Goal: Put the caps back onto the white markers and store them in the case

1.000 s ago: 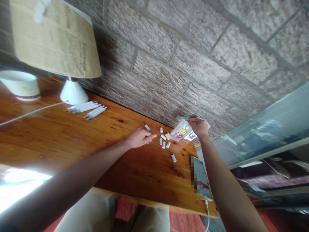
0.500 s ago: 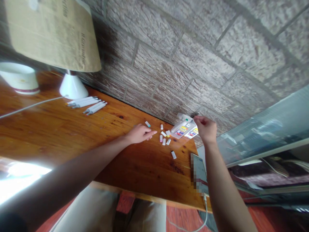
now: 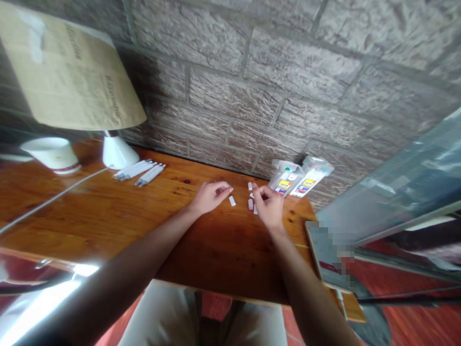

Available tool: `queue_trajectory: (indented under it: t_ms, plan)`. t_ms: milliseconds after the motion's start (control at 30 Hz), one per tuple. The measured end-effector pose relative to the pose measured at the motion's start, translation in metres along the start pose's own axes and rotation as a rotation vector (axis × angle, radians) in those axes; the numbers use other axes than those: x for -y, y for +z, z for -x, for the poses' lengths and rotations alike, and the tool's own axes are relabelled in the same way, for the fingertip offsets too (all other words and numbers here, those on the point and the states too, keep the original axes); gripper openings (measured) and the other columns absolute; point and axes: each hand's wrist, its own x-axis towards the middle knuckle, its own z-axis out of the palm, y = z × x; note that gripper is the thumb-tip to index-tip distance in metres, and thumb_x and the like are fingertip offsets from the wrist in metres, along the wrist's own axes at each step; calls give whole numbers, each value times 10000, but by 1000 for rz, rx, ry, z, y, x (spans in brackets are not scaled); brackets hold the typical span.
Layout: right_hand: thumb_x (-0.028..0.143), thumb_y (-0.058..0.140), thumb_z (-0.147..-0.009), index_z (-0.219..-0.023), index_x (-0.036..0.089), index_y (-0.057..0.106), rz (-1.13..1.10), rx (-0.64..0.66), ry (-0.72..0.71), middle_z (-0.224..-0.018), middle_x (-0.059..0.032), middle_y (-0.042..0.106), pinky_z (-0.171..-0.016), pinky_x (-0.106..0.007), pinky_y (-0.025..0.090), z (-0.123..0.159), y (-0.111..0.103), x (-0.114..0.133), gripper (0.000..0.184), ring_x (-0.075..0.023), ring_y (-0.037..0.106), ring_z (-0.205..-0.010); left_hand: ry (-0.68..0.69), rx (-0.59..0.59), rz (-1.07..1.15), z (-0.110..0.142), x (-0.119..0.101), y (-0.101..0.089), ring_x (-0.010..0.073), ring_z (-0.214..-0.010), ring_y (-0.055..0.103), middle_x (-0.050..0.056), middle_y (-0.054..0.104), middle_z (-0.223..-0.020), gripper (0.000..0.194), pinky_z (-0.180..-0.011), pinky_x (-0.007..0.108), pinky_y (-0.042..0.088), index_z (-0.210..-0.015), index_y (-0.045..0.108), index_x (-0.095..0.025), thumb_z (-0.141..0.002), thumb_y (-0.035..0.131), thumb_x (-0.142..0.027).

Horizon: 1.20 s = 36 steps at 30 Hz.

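My left hand (image 3: pixel 212 197) is over the desk with thumb and fingertips drawn into a pinch. Whatever is at their tips is too small to make out. A white marker cap (image 3: pixel 232 201) lies just below those fingertips. My right hand (image 3: pixel 269 206) reaches over the scattered caps, its fingers bent and slightly apart, with no held thing visible. Beside it lie another white cap (image 3: pixel 250 186) and a pink-ended cap (image 3: pixel 250 204); the hand hides part of the group. Behind it stands a clear plastic marker case (image 3: pixel 286 175) with a yellow and blue label.
A second clear case (image 3: pixel 312 175) stands against the brick wall (image 3: pixel 216 91). Capless white markers (image 3: pixel 137 169) lie by the lamp base (image 3: pixel 118 153), near a paper cup (image 3: pixel 54 154). A phone (image 3: pixel 326 254), partly pixelated, lies at the desk's right edge.
My right hand has moved left and down from the case to the caps. My left hand's fingers have gone from stretched out to a pinch. The camera view has shifted.
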Motion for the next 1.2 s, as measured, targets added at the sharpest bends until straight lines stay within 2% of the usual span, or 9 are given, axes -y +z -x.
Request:
queue_trajectory:
  t_ms: [133,200,267,567,700,833,900,1033,1200]
  plan:
    - [435,577,-899,-812,181,709,116,-50,12,-710,-31,713,-612,-245,457,-1,-13,-21,300,-139,605,-586,0,-58,-86,-2,6,-2,180,-1034,654,52,724,-1105,246,-925,285,485,-1089,672,-214,-935,555,-368]
    - [346,587,-875,-869,182,739,185,-13,-5,-859,-57,758,-678,-270,487,0,-17,-33,223,-152,635,-647,-20,-52,-166,-2,8,-1,201,-1112,628,66,700,-1164,256,-995,320,470,-1131,649,-215,-928,563,-345]
    - [305,593,-858,-895,177,748,212,-17,-2,-920,-75,764,-715,-286,503,1,-16,-40,205,-161,645,-670,-50,-53,-233,-2,10,0,213,-1138,616,72,683,-1202,272,-1024,339,461,-1157,637,-212,-929,559,-338]
    - [260,602,-840,-871,188,762,73,4,20,-855,-48,770,-737,-284,512,6,-2,-28,178,-162,663,-689,-168,-19,-373,-3,17,-3,227,-1200,604,96,673,-1266,337,-1085,362,435,-1205,610,-187,-929,543,-367]
    - [293,605,-849,-887,180,764,5,-18,91,-833,-45,773,-701,-275,509,8,-6,-30,198,-164,680,-689,-295,-9,-614,-3,18,-27,320,-1263,549,147,636,-1324,422,-1090,466,409,-1264,600,-161,-924,524,-399]
    - [377,609,-860,-913,178,760,-54,-25,176,-784,-44,766,-635,-265,501,8,-5,-36,255,-162,680,-644,-590,-168,-896,3,33,-65,430,-1348,431,259,548,-1387,504,-1062,601,360,-1268,584,-105,-889,535,-433]
    - [390,610,-861,-912,179,758,-74,-21,176,-784,-45,766,-633,-259,505,8,-4,-37,262,-161,684,-648,-702,-175,-941,5,43,-78,453,-1347,422,291,506,-1416,552,-1047,632,345,-1285,563,-90,-873,538,-455]
    - [402,603,-869,-912,179,756,-88,-7,182,-770,-47,763,-622,-255,509,9,-3,-38,274,-163,689,-641,-795,-106,-946,5,54,-86,490,-1325,427,314,514,-1393,583,-1024,664,332,-1279,567,-82,-863,519,-488]
    - [367,624,-853,-906,182,764,-67,-30,208,-780,-43,763,-642,-265,504,6,-5,-39,238,-163,684,-655,-795,-103,-975,2,53,-84,485,-1321,421,302,534,-1370,509,-1001,647,358,-1261,589,-92,-882,499,-421]
